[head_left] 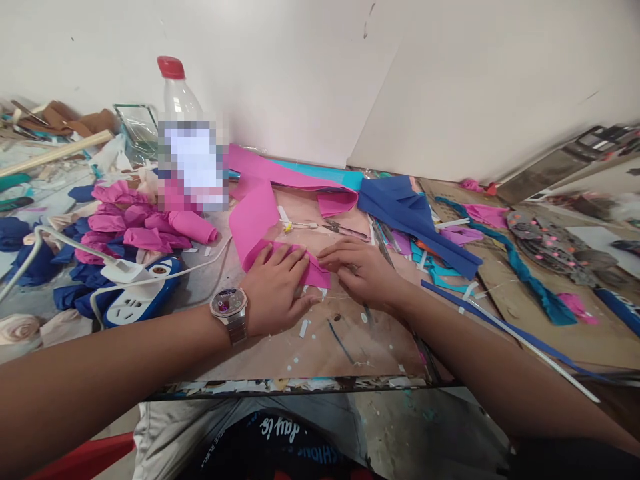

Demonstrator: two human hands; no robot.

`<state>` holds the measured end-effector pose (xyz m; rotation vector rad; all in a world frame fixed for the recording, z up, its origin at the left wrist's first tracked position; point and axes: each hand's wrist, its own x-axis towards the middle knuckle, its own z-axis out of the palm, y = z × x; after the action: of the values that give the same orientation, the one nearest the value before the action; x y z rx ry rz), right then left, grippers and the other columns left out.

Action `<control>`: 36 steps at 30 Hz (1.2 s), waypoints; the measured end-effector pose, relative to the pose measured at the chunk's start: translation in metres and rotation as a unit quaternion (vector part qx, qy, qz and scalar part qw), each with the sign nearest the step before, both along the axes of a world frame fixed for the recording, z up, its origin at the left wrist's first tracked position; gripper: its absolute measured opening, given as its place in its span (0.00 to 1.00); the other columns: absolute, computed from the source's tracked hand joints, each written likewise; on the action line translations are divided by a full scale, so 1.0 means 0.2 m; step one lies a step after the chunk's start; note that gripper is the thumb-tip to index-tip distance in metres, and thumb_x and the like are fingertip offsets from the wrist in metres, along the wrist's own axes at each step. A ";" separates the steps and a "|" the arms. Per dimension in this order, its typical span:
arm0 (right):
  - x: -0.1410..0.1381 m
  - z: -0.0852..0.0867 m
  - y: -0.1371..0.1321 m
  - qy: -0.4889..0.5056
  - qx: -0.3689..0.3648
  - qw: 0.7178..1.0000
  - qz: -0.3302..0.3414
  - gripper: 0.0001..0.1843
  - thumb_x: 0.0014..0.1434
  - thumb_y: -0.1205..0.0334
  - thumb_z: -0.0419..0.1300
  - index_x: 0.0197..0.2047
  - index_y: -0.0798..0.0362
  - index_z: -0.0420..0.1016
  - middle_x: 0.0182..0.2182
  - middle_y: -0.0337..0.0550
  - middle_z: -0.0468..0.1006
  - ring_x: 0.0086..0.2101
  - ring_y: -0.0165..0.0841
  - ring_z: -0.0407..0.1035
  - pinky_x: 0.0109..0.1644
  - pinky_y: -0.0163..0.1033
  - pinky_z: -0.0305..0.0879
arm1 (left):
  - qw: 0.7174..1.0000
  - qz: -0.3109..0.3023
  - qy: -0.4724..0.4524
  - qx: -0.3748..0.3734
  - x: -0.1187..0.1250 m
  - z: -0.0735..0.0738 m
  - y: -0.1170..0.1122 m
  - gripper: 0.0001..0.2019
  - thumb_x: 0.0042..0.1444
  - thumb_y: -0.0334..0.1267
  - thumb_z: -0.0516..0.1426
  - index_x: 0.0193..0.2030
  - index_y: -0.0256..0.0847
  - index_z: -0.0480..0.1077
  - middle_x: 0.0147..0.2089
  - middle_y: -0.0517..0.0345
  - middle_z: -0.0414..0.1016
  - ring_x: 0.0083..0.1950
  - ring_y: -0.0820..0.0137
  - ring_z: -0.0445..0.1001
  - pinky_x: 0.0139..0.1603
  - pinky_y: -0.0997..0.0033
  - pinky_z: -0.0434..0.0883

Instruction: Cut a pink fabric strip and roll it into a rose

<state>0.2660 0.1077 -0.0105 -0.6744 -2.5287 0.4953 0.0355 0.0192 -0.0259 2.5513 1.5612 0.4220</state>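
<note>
A long pink fabric strip (253, 223) runs over the work board, its near end folded beneath my hands. My left hand (275, 287), with a watch on its wrist, lies flat on that end, fingers spread and pressing it down. At the strip's right edge is my right hand (363, 270), its fingers bent together with the tips on the fabric; the thumb is partly hidden. Just beyond lie small scissors (345, 231) and a thin yellow-tipped tool (300, 225). A folded blue fabric strip (420, 223) rests to the right.
Left are several pink fabric rolls (135, 217), blue ones and a power strip (145, 293) with a plugged-in white charger. A red-capped bottle (180, 93) stands behind a blurred phone-like screen (197, 163). Right lie a teal twisted strip (515, 250) and a white stick (535, 350).
</note>
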 end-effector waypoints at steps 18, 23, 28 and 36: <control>0.00 0.00 0.00 -0.049 -0.014 0.998 0.032 0.34 0.55 0.80 0.54 0.59 0.45 0.83 0.53 0.40 0.86 0.55 0.42 0.73 0.64 0.57 0.72 | 0.999 -0.027 0.026 0.023 0.01 0.04 -0.03 0.30 0.71 0.56 0.49 0.66 0.33 0.70 0.71 0.37 0.70 0.70 0.46 0.67 0.69 0.42 0.62; 0.01 0.00 -0.01 -0.049 -0.024 0.998 0.021 0.35 0.54 0.80 0.55 0.59 0.44 0.83 0.53 0.40 0.86 0.57 0.42 0.72 0.63 0.56 0.73 | 0.999 -0.019 0.041 0.022 0.01 0.05 -0.04 0.28 0.71 0.57 0.50 0.63 0.35 0.72 0.68 0.37 0.71 0.67 0.46 0.69 0.66 0.44 0.65; 0.00 0.01 -0.02 -0.044 -0.021 0.998 0.025 0.34 0.55 0.79 0.55 0.59 0.44 0.83 0.52 0.42 0.86 0.55 0.42 0.74 0.63 0.58 0.72 | 0.999 -0.018 0.038 0.028 0.01 0.03 -0.03 0.29 0.71 0.57 0.49 0.62 0.36 0.72 0.69 0.36 0.70 0.68 0.46 0.69 0.66 0.43 0.65; 0.00 0.00 -0.02 -0.046 -0.018 0.999 0.017 0.32 0.57 0.79 0.55 0.58 0.46 0.83 0.52 0.42 0.86 0.56 0.43 0.72 0.63 0.57 0.72 | 0.998 -0.016 0.049 0.027 0.01 0.05 -0.04 0.28 0.71 0.57 0.49 0.61 0.36 0.72 0.68 0.37 0.70 0.67 0.46 0.69 0.65 0.44 0.66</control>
<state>0.2662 0.1046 -0.0114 -0.6833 -2.6280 0.5344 0.0375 0.0122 -0.0159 2.6715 1.5592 0.3459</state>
